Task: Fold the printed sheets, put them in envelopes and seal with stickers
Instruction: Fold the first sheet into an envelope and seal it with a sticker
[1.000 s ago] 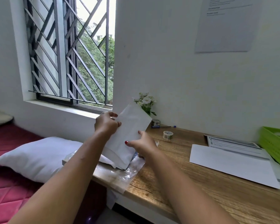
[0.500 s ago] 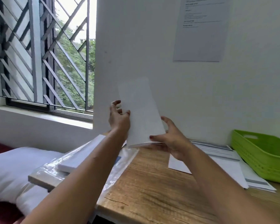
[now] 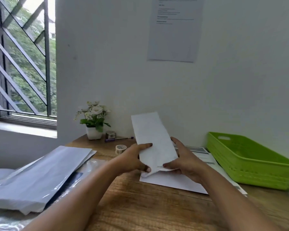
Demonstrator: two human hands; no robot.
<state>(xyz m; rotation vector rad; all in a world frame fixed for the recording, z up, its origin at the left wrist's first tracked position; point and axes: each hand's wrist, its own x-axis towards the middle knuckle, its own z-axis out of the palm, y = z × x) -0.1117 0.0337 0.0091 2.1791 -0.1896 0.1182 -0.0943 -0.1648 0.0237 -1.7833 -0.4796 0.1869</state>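
Observation:
A long white envelope [image 3: 153, 139] stands tilted above the wooden desk [image 3: 157, 205], its near end down. My left hand [image 3: 132, 159] grips its left edge, thumb on the near corner. My right hand [image 3: 183, 160] holds its right edge, thumb pressed at the near end. Under them lies a blank white sheet [image 3: 172, 180] on top of printed sheets [image 3: 200, 151]. A stack of white envelopes [image 3: 37, 175] in a clear plastic wrapper lies on the left. A small sticker roll [image 3: 120, 148] sits behind my left hand.
A green plastic basket [image 3: 250, 162] stands on the right of the desk. A white pot of flowers [image 3: 93, 122], a second small roll [image 3: 110, 134] and a pen [image 3: 118, 139] line the wall. A barred window [image 3: 22, 64] is on the left.
Both hands carried the envelope from the stack on the left over to the sheets at the desk's middle and lowered it. The camera turned right with them.

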